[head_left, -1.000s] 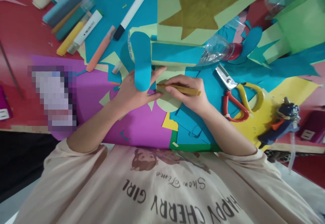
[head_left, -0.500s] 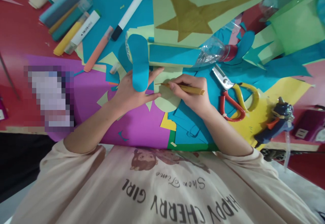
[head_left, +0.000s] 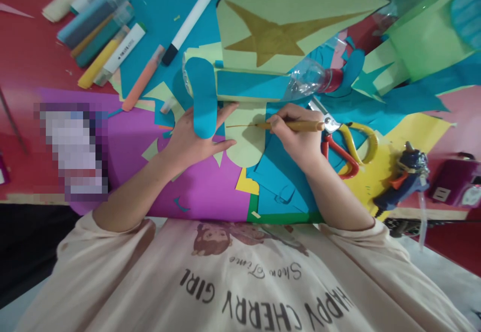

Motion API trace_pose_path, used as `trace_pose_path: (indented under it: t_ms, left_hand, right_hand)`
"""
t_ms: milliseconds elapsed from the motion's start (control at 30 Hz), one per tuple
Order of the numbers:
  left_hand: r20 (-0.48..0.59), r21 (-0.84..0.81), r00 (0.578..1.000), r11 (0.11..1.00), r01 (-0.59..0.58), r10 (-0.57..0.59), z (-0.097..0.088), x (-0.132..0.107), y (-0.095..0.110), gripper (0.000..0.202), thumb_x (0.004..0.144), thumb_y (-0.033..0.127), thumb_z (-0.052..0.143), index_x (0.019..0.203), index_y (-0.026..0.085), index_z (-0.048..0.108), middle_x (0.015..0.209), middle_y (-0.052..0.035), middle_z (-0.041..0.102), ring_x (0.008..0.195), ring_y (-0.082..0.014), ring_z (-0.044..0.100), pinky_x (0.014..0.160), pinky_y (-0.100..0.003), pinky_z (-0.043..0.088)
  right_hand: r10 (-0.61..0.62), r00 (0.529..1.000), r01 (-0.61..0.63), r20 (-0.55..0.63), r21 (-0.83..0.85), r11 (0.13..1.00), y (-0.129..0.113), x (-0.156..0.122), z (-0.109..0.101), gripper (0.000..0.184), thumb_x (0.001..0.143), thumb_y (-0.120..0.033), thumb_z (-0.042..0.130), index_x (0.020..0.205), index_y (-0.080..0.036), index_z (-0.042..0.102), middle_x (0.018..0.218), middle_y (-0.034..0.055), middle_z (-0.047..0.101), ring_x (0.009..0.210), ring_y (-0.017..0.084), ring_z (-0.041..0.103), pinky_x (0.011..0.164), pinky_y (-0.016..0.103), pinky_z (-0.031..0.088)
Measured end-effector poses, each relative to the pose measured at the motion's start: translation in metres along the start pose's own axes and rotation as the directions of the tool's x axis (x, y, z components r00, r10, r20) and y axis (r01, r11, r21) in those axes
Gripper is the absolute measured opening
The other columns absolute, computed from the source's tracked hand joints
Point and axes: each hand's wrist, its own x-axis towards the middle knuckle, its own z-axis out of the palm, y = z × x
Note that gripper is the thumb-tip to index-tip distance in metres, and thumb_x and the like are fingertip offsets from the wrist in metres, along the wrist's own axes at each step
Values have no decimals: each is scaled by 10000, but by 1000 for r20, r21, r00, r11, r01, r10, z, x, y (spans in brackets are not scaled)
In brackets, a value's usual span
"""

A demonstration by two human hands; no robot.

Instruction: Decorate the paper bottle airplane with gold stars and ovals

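Note:
My right hand (head_left: 296, 139) grips a mustard-yellow marker (head_left: 296, 126) lying level, its tip at the end of a thin gold line on a pale green paper wing (head_left: 244, 144). My left hand (head_left: 195, 141) lies flat on the same wing, fingers spread, just left of the line. Above both hands sits a clear plastic bottle (head_left: 308, 84) wrapped in blue and pale green paper, with a blue oval paper piece (head_left: 203, 99) over its left end. A larger pale green wing with a gold star (head_left: 274, 33) lies beyond the bottle.
Several markers (head_left: 101, 36) and a white-barrelled pen (head_left: 187, 18) lie at the upper left on the red table (head_left: 26, 46). Red-and-yellow scissors (head_left: 347, 141) and a dark blue glue gun (head_left: 404, 176) lie right of my right hand. Purple (head_left: 203, 186), blue and yellow paper sheets cover the table.
My right hand has slid to the right with the marker, leaving a longer gold line across the pale green wing. My left hand has stayed pressed on the paper.

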Motion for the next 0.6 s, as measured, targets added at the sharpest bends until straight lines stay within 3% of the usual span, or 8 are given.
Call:
trace_pose_path:
  t_ms: [233, 433, 600]
  left_hand:
    - [13, -21, 999, 999, 38, -38, 0, 2, 1, 626, 902, 455, 623, 1451, 226, 427, 1198, -120, 615, 1178, -335, 569, 1027, -467, 421]
    - [-26, -29, 1000, 1000, 8, -9, 2, 0, -2, 620, 908, 459, 609, 1449, 224, 420, 1186, -124, 618, 1183, -330, 561, 1013, -438, 432]
    - [-52, 0, 999, 1000, 8, -8, 5, 0, -4, 616, 906, 485, 600, 1447, 247, 429, 1196, -116, 624, 1143, -312, 588, 1001, -430, 445]
  right_hand:
    - [-57, 997, 56, -48, -22, 998, 5, 2, -4, 316, 844, -305, 609, 551, -229, 520, 489, -19, 508, 462, 110, 444, 439, 276, 368]
    - [-33, 995, 32, -98, -19, 999, 3, 3, -5, 314, 809, -292, 623, 523, -237, 504, 476, -14, 513, 441, 115, 436, 425, 290, 357]
    - [61, 983, -34, -175, 154, 988, 7, 2, -3, 339, 845, -398, 577, 554, -230, 529, 477, -30, 532, 392, 100, 437, 402, 271, 372]
